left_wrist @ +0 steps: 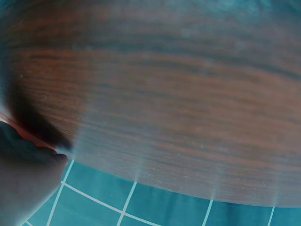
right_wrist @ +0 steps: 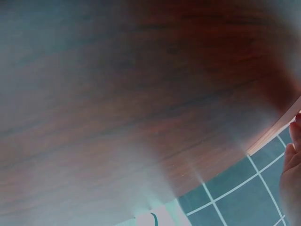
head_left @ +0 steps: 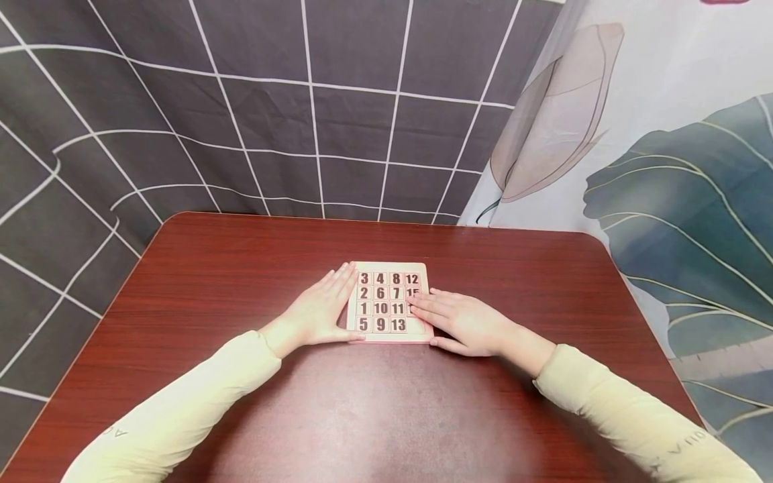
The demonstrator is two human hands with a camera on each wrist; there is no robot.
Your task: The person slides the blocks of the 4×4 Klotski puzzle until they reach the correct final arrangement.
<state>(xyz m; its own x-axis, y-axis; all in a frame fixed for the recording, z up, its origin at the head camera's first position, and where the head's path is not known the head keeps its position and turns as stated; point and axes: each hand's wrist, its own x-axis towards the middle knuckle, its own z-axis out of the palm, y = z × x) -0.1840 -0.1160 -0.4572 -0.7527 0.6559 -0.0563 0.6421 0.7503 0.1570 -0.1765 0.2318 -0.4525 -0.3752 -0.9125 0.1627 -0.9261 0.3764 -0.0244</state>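
Note:
A square number sliding puzzle lies flat on the table, its tiles in a pale frame. My left hand lies along its left side, with fairly straight fingers at the upper left corner and the thumb at the lower left. On the right, my right hand rests straight fingertips over the right-hand column, its thumb beside the lower right corner. Those fingers partly cover the 15 tile and hide most of the spot below it. The lower right slot shows no tile.
The reddish-brown wooden table has rounded far corners. Behind it hangs a dark cloth with white grid lines. A pale curtain with large leaf shapes hangs at the right edge.

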